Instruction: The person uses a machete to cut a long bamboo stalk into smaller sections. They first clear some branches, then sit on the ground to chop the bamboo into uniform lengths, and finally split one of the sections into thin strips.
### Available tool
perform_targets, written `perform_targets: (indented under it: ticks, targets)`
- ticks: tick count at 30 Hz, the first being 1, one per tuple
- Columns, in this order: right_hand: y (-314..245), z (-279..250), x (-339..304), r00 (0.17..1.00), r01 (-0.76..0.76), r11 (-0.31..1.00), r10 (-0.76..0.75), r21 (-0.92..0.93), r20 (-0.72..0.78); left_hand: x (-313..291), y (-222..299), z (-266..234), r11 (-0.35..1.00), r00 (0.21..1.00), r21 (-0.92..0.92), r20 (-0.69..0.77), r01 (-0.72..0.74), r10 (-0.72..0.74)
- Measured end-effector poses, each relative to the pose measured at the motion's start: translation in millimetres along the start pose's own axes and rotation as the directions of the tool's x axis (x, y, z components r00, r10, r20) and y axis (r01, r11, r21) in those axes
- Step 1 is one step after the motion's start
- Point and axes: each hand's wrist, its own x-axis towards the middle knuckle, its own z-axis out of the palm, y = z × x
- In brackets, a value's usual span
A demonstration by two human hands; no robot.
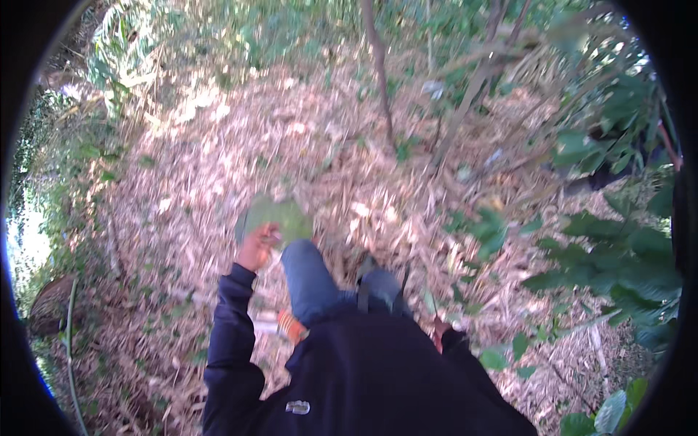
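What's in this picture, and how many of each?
Leaf litter: uncountable, brown, throughout
Leafy plants: several, green, right and top
Trunks: at least two, brownish, upper right
Stalk: one, green, lower left
Rounded thing: one, green, blurred, left of centre
Striped thing: one, orange, below the rounded thing
Trouser legs: two, blue, centre
Jacket: one, dark, bottom centre
Left hand: one, bare, at the rounded thing
Right hand: one, partly hidden, beside the jacket

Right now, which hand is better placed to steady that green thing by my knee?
Probably your left hand: it overlaps the blurred green thing, just beyond your left leg. Your right hand is farther off, down by your right side.
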Motion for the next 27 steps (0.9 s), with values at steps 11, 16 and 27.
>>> perform_targets:
  ticks: [11, 16, 27]
  targets:
    - [-55, 9, -40, 0.877, 0.139, 0.985, -0.072, 0.107, -0.475, 333, 293, 168, 0.861, 0.844, -0.217, 0.196, -0.46, 0.5]
    - [-29, 61, -36, 0.885, -0.068, 0.903, 0.251, 0.424, -0.393, 469, 322, 217, 0.705, 0.711, 0.152, -0.017, -0.693, 0.703]
    - [-32, 88, -45, 0.845, -0.065, 0.77, 0.381, 0.635, -0.375, 462, 328, 240, 0.639, 0.642, 0.068, 0.104, -0.767, 0.76]
